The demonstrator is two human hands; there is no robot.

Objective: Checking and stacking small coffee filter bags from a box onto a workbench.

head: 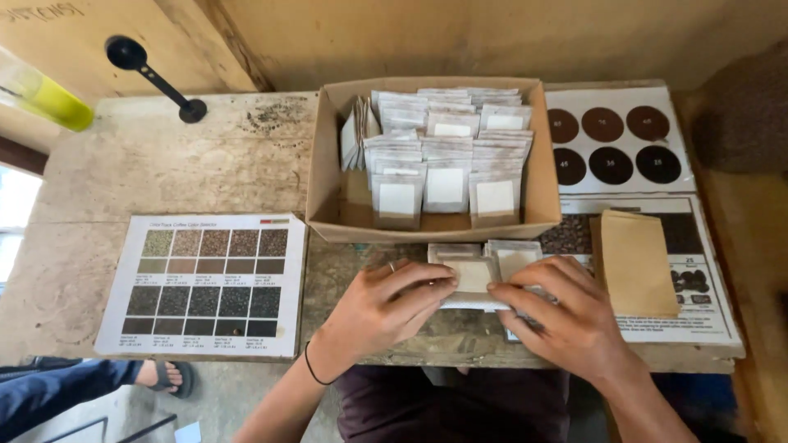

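Head view. Small white paper sachet (474, 279) pinched at the near edge of the stone table (164, 164), just in front of the cardboard box (324, 164). Left hand (386, 308) closed on the sachet's left edge, fingertips pressed flat along the lower fold; ring on one finger, dark band at the wrist. Right hand (558, 316) clamped on the right edge, fingers curled over a short stack of like sachets (513, 256) lying beneath and just behind. Box packed with upright rows of the same sachets (447, 156), each with a pale label panel.

Judged light, thin and limp: likely to buckle if gripped mid-face, liable to slide on the stack below. Probably tears or creases easily at the seams. Best taken by opposite edges, flat between thumb and fingers, as held now.

Nearby: brown paper envelope (634, 262) to the right on a printed chart (698, 312), colour chart sheet (205, 283) to the left, black scoop (152, 75) at far left.
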